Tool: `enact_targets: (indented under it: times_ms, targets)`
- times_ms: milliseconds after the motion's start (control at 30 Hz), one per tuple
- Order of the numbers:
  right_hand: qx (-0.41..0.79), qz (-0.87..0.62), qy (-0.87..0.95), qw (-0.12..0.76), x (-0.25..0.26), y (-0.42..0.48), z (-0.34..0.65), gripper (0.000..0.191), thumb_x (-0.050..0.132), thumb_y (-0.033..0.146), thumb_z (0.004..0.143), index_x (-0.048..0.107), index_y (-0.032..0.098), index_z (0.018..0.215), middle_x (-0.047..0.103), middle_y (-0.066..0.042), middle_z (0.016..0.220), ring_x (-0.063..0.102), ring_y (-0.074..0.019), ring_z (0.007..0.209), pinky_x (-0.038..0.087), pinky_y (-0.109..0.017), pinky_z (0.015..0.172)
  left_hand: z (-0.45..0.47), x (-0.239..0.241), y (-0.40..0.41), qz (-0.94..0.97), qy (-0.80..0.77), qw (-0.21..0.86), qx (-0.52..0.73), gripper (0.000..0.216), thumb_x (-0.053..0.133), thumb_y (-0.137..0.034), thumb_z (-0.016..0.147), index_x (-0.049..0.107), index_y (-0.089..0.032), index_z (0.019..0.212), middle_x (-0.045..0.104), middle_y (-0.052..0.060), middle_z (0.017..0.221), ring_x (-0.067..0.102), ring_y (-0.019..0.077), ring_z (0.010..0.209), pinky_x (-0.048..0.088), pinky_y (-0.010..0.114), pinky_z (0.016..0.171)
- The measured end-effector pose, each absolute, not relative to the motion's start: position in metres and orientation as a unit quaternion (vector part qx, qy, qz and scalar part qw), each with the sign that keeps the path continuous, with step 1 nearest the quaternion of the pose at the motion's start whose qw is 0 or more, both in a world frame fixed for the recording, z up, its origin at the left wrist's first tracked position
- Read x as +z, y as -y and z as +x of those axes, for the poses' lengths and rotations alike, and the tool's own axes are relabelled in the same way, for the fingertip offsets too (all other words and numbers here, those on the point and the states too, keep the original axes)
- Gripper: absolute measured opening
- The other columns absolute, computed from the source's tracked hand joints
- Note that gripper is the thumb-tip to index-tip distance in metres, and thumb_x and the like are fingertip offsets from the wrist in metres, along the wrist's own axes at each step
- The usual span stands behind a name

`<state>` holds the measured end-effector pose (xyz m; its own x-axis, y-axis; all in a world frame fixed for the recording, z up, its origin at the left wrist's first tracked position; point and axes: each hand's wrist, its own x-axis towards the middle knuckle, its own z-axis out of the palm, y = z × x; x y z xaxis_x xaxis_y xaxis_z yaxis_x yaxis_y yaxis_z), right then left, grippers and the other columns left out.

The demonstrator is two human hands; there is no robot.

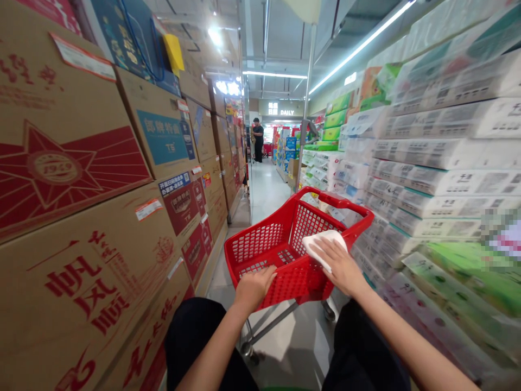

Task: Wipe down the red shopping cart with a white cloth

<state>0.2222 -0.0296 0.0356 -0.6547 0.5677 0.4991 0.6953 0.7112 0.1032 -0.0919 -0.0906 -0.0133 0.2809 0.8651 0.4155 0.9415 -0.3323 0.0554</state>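
A red plastic shopping cart (260,239) with a lattice basket stands sideways in front of my knees, its handle to the right. My left hand (255,287) grips the near rim of the basket, fingers hooked over the edge. On the same side, farther right, my right hand (336,263) holds a folded white cloth (324,239) against the rim near the handle end. Its fingers lie across the cloth. The basket's floor shows through the opening with nothing lying on it. Metal legs and wheels (249,350) show below.
Stacked cardboard boxes (81,244) line the left. Plastic-wrapped tissue packs (443,179) are piled along the right, close to the cart. A grey pole (306,125) rises behind the cart. Down the aisle floor (264,187), a person (258,140) in dark clothes stands far off.
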Motion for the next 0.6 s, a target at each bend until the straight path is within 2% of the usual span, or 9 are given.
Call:
enact_targets:
  times_ms: [167, 300, 467, 600]
  targets:
    - [-0.216, -0.435, 0.841, 0.238, 0.041, 0.015, 0.260, 0.074, 0.046, 0.019, 0.092, 0.016, 0.031, 0.159, 0.016, 0.000, 0.165, 0.016, -0.0299, 0.151, 0.019, -0.059, 0.121, -0.100, -0.014, 0.089, -0.797, 0.554, 0.123, -0.208, 0.033, 0.034, -0.040, 0.105, 0.061, -0.028, 0.119, 0.076, 0.002, 0.105, 0.071, 0.0184, 0.081, 0.046, 0.028, 0.069]
    - [-0.216, -0.427, 0.845, 0.239, 0.028, 0.038, 0.234, 0.076, 0.044, 0.020, 0.093, 0.010, 0.027, 0.160, 0.012, -0.002, 0.166, 0.011, -0.0304, 0.152, 0.022, -0.057, 0.121, -0.098, -0.013, 0.089, -0.791, 0.555, 0.130, -0.220, 0.032, 0.036, -0.041, 0.104, 0.063, -0.028, 0.117, 0.076, 0.002, 0.102, 0.070, 0.0181, 0.082, 0.046, 0.028, 0.072]
    - [-0.171, -0.343, 0.899, 0.210, 0.022, 0.064, 0.203, 0.080, 0.045, 0.018, 0.089, 0.009, 0.027, 0.160, 0.015, -0.001, 0.166, 0.016, -0.0267, 0.152, 0.025, -0.050, 0.122, -0.101, -0.010, 0.086, -0.791, 0.562, 0.115, -0.212, 0.032, 0.037, -0.044, 0.104, 0.063, -0.030, 0.118, 0.076, 0.000, 0.104, 0.071, 0.0185, 0.084, 0.046, 0.029, 0.071]
    - [-0.208, -0.379, 0.876, 0.211, 0.034, 0.048, 0.240, 0.078, 0.045, 0.019, 0.090, 0.013, 0.030, 0.159, 0.020, 0.000, 0.165, 0.019, -0.0257, 0.151, 0.023, -0.052, 0.121, -0.105, -0.007, 0.084, -0.793, 0.565, 0.097, -0.204, 0.034, 0.035, -0.044, 0.105, 0.062, -0.031, 0.120, 0.075, 0.000, 0.107, 0.071, 0.0187, 0.087, 0.046, 0.029, 0.072]
